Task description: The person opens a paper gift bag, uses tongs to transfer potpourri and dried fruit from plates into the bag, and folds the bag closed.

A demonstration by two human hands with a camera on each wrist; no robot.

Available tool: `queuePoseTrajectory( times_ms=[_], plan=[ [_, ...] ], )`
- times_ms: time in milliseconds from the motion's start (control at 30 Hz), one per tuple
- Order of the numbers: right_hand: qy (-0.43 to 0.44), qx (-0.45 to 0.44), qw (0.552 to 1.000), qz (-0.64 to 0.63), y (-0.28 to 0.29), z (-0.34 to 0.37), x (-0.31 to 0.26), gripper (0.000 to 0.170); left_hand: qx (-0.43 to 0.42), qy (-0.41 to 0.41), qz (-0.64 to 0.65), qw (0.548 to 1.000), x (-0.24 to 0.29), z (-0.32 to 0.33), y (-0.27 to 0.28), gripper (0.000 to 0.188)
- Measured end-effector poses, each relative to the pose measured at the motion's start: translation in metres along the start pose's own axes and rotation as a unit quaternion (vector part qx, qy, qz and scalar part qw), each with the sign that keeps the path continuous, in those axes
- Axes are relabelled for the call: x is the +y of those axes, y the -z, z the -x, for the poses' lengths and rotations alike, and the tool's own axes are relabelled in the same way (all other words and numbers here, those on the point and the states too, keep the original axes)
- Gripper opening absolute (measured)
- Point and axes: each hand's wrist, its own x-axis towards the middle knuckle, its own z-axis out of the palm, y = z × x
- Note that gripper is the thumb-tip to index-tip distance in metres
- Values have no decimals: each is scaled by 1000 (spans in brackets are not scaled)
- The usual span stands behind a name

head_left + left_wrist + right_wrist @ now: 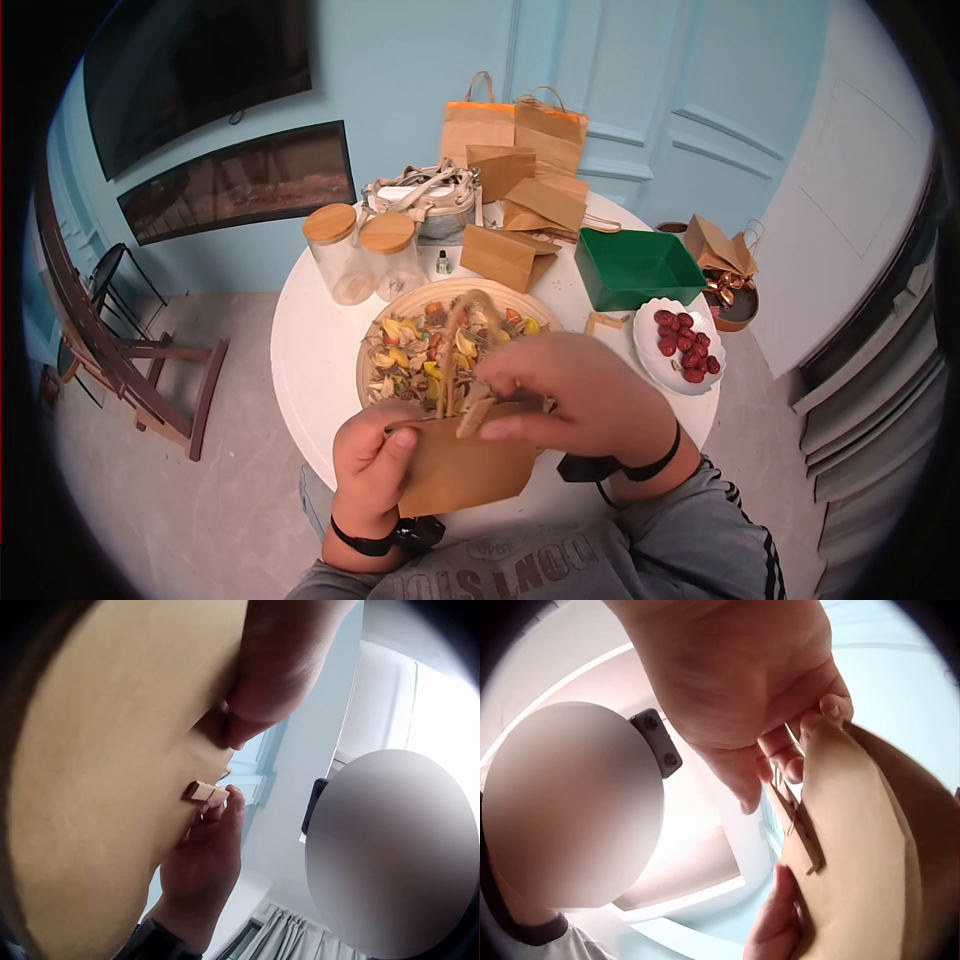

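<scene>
Brown paper bag (465,468), creased | wooden clip (208,792) | left fingers (396,455) pinch bag | right fingers' (512,372) grip unclear

- And here's the paper bag (465,468), plain brown kraft, smooth and matt, creased along its folds!
- On it, the clothes peg (795,829), pale bare wood, with a spring of thin, shiny metal.
- The bag's handle (447,370) shows as fibrous cord, rough and dull.
- Over to the jars (350,272): clear, glossy walls under smooth, wood-look lids (330,223).
- The green box (640,290) looks like smooth plastic.
- Glossy, wrinkled skins on the dates (693,360)!
- Soft, matt cloth for the grey shirt (500,560).
</scene>
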Motion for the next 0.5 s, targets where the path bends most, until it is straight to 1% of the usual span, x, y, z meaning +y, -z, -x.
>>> queuePoseTrajectory(
  times_ms=[33,67,100,133,167,200,233,300,333,367,400,433,467,500],
  plan=[
    [-41,36,998,-36,6,2,0,46,37,-9,-6,999,-1,1,-3,25],
    [-34,45,998,-1,8,4,7,68,36,-10,-1,999,-3,3,-2,25],
    [-35,44,998,6,11,5,6,68,66,-30,49,996,-6,4,0,27],
    [-104,-1,994,-15,14,4,0,68,96,-48,99,989,-8,6,1,28],
    [-173,-45,983,-36,15,3,-3,68,95,-51,107,988,-9,8,3,28],
    [-154,-80,985,-25,11,2,-3,55,103,-48,138,984,-9,9,4,29],
    [-155,-78,985,-17,5,4,1,55,110,-45,170,978,-7,9,4,31],
    [-92,-208,973,42,-4,8,8,38,96,-50,163,981,-6,6,4,34],
    [-96,-205,973,50,-2,11,10,38,72,-48,139,987,-9,5,9,34],
    [-90,-170,980,40,1,16,11,30,47,-45,114,991,-12,3,10,33],
    [-83,-136,987,28,5,20,11,32,43,-47,120,991,-12,0,5,33],
    [-87,-135,986,34,16,23,10,32,66,-56,76,993,-11,-4,0,34],
    [-140,-84,985,50,32,28,10,32,89,-65,31,993,-10,-6,-4,34],
    [-190,-31,979,66,48,32,10,33,89,-66,36,993,-8,-8,-5,34]
  ],
)
